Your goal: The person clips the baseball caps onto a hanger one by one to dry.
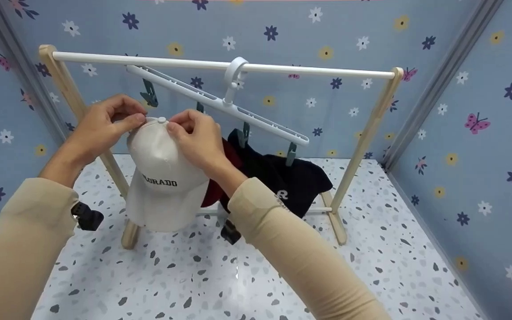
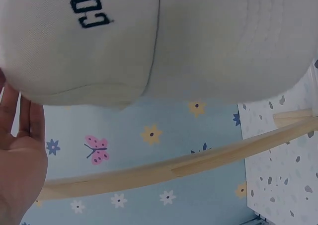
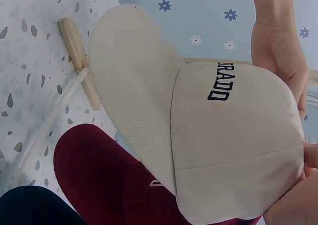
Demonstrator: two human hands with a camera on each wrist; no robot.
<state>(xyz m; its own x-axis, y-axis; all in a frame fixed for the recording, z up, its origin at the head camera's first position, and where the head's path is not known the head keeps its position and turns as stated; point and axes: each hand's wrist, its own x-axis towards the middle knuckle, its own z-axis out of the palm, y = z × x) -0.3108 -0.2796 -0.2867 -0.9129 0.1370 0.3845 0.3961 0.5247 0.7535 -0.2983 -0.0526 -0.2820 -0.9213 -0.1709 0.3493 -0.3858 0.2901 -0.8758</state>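
A cream baseball cap [image 1: 162, 151] with dark lettering hangs brim down between both hands. My left hand [image 1: 110, 124] pinches the top of its crown left of the button. My right hand [image 1: 200, 138] pinches the crown just right of the button. Above the left fingers, a dark green clip [image 1: 149, 94] dangles with nothing in it from the white hanger [image 1: 185, 90]. Behind the cream cap is a maroon cap [image 3: 99, 180], partly hidden. Further right, dark caps [image 1: 302, 178] hang from clips, one clip [image 1: 290, 154] gripping the rightmost edge.
The hanger hooks over the white rail [image 1: 318, 70] of a wooden-legged rack [image 1: 367, 138] and slants down to the right. Below lies a speckled white surface [image 1: 260, 275]. Blue flowered panels [image 1: 474, 146] enclose the back and sides.
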